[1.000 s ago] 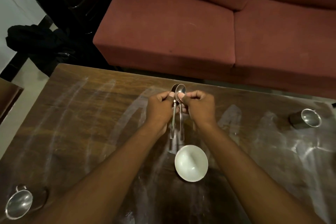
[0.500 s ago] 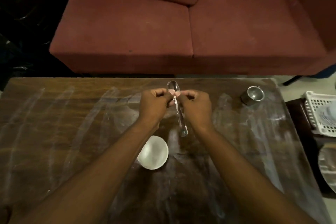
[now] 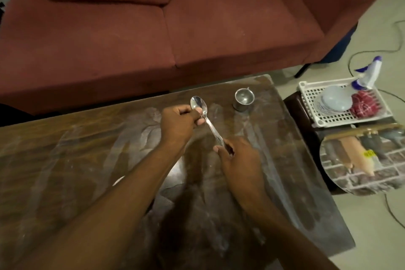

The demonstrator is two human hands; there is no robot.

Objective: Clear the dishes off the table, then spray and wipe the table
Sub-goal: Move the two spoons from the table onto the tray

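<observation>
Two steel spoons (image 3: 205, 116), stacked together, hang above the smeared brown table (image 3: 65, 160). My left hand (image 3: 178, 121) pinches them just below the bowls. My right hand (image 3: 237, 161) grips the handle ends nearer to me. A steel cup (image 3: 243, 99) stands on the table near its far right corner. Only a white sliver of the bowl (image 3: 118, 181) shows beside my left forearm. To the right of the table, a white plastic basket (image 3: 315, 118) holds pale plates (image 3: 334, 99), a red cloth (image 3: 365, 105) and a spray bottle (image 3: 368, 74).
A red sofa (image 3: 175, 28) runs along the far side of the table. A round patterned board (image 3: 361, 162) lies on a dark low stand just right of the table, in front of the basket. Cables trail over the pale floor at the right.
The view has swung right, bringing the basket and spray bottle into sight. My right hand has slid from the spoon necks down to the handle ends. The bowl is now mostly hidden by my left arm.
</observation>
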